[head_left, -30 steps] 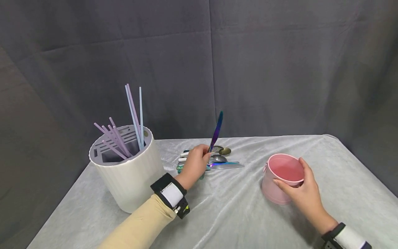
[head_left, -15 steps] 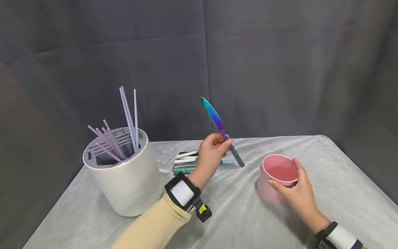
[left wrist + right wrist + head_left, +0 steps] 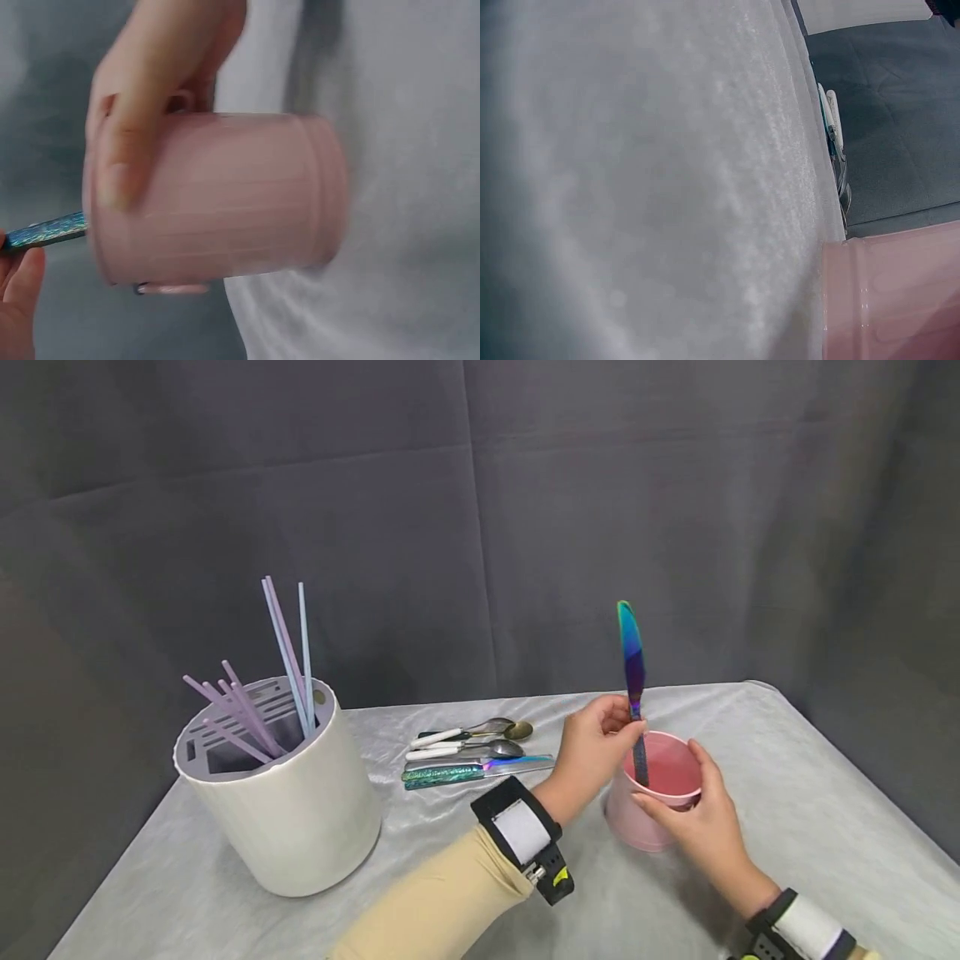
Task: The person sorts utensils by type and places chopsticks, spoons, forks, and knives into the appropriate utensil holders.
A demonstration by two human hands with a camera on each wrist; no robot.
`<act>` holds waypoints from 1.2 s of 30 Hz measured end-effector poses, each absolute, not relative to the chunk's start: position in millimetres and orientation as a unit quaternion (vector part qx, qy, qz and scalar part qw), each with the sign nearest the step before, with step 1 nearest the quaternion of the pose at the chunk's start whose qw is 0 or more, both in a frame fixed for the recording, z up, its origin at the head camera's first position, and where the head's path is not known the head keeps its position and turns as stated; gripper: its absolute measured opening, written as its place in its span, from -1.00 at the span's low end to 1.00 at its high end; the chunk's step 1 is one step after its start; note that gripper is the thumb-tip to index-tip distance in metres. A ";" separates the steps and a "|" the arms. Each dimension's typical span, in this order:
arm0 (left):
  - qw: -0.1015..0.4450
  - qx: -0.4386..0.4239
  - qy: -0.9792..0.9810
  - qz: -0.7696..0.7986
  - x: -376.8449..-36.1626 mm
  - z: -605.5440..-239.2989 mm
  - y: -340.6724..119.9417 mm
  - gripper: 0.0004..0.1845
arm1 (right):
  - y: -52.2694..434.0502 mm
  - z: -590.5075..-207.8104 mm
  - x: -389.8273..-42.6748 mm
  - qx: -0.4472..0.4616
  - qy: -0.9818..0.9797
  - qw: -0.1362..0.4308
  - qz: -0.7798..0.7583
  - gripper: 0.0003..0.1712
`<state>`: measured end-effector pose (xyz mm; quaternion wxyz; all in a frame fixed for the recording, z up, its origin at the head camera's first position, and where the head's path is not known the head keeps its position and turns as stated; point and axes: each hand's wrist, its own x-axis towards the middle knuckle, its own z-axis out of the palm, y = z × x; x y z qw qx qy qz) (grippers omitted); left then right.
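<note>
My left hand (image 3: 595, 745) pinches a rainbow-coloured table knife (image 3: 632, 652) by its glittery handle, blade up. The handle's lower end dips inside the rim of a pink bucket (image 3: 637, 822). In the left wrist view the textured handle (image 3: 52, 229) passes behind the bucket's rim. My right hand (image 3: 705, 827) grips the bucket at its rim, thumb on the near side and fingers round the right. The bucket stands upright on the cloth-covered table. In the right wrist view only the bucket's lower part (image 3: 900, 300) shows, and the right hand is out of that view.
Left of the hands lie white-handled spoons (image 3: 450, 748) and knives with green glittery handles (image 3: 442, 775). Further left stands a white ribbed holder (image 3: 300, 827) with a grey slotted top, holding several purple and blue chopsticks (image 3: 247, 714). A grey curtain (image 3: 337, 527) hangs behind the table.
My left hand has lifted the rainbow knife from the cutlery pile and carried it right, turning it upright over the bucket. My right hand keeps its grip on the bucket.
</note>
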<state>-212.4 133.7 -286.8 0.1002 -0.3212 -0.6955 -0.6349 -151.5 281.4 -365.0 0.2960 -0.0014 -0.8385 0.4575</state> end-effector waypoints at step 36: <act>0.068 -0.297 -0.750 -0.587 -216.1 -318.5 95.5 -0.73 | 280.6 -367.9 -151.9 0.003 -0.838 0.311 0.448 0.12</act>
